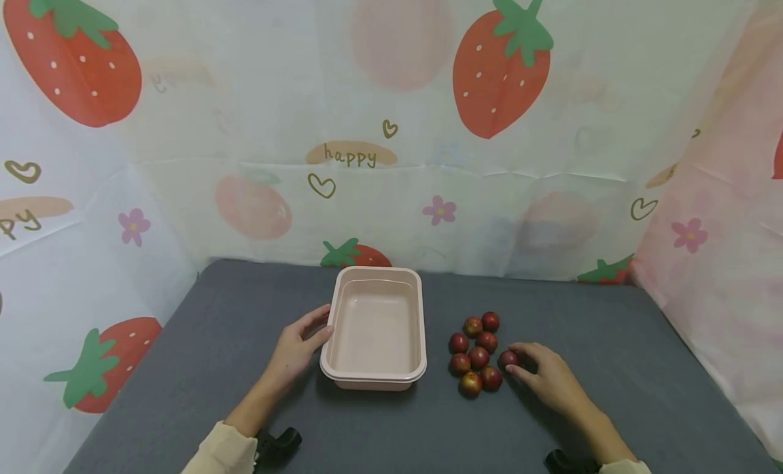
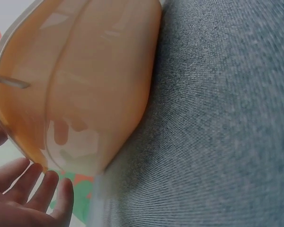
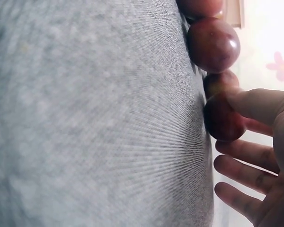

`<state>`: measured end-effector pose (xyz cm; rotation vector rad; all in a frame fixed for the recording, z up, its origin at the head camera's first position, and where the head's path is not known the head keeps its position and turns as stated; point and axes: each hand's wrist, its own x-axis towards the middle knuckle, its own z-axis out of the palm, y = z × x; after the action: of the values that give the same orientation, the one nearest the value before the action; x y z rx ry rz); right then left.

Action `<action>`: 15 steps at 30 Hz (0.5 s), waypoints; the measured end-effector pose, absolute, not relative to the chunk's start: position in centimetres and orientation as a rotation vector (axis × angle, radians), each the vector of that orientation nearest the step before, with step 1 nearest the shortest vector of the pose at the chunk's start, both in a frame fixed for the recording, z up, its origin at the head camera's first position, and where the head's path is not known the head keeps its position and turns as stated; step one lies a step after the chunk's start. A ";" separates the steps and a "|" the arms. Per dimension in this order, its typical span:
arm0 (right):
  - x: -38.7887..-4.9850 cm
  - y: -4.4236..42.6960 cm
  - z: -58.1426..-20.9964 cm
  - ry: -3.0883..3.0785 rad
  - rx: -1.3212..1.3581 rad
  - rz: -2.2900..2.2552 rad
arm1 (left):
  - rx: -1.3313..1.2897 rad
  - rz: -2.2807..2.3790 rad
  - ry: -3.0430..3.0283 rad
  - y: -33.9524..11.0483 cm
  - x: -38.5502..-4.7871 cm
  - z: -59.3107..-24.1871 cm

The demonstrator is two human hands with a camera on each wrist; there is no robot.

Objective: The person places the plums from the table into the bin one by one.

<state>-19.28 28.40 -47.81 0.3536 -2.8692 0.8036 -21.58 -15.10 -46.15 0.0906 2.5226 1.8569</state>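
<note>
A pale pink rectangular container with nothing in it stands mid-table; its side fills much of the left wrist view. My left hand touches its left rim, thumb and fingers at the edge. Several dark red round fruits lie in a cluster right of the container. At the cluster's right side, my right hand pinches one fruit between thumb and fingers. In the right wrist view the thumb of that hand lies against the fruit, the other fingers spread.
Dark grey cloth covers the table. Behind and at both sides hangs a pale curtain with strawberries, flowers and hearts. Black straps or devices show at both wrists.
</note>
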 end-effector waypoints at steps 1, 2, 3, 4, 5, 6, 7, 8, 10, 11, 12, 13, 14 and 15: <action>-19.3 28.4 -47.8 -2.870 0.350 0.807 | 0.089 1.861 2.521 -15.1 -21.6 -46.2; -19.3 28.4 -47.8 -2.870 0.344 0.811 | 0.089 1.865 2.522 -15.1 -21.5 -46.2; -19.3 28.5 -47.8 -2.871 0.336 0.816 | 0.089 1.866 2.523 -15.1 -21.6 -46.2; -19.3 28.5 -47.8 -2.870 0.329 0.820 | 0.088 1.867 2.525 -15.1 -21.6 -46.3; -19.3 28.5 -47.7 -2.868 0.320 0.829 | 0.084 1.868 2.527 -15.1 -21.6 -46.3; -19.3 28.6 -47.7 -2.864 0.311 0.836 | 0.081 1.869 2.530 -15.1 -21.6 -46.4; -19.4 28.6 -47.6 -2.859 0.303 0.843 | 0.074 1.870 2.531 -15.1 -21.6 -46.4; -19.4 28.7 -47.5 -2.852 0.293 0.846 | 0.071 1.868 2.535 -15.1 -21.6 -46.4; -19.4 28.8 -47.3 -2.839 0.280 0.851 | 0.062 1.868 2.538 -15.0 -21.6 -46.5; -19.5 28.8 -47.2 -2.832 0.276 0.852 | 0.054 1.871 2.537 -15.0 -21.6 -46.5; -19.5 28.9 -47.0 -2.826 0.273 0.856 | 0.053 1.869 2.538 -15.0 -21.6 -46.5; -19.5 28.9 -46.8 -2.823 0.274 0.858 | 0.046 1.872 2.535 -14.9 -21.6 -46.4; -19.5 29.0 -46.6 -2.818 0.277 0.861 | 0.045 1.874 2.534 -14.9 -21.6 -46.4; -19.5 29.0 -46.4 -2.815 0.282 0.864 | 0.040 1.879 2.531 -14.9 -21.6 -46.4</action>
<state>-19.53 29.04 -46.38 0.2825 -2.8148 0.8642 -21.58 -14.86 -46.40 0.0402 2.5308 1.8794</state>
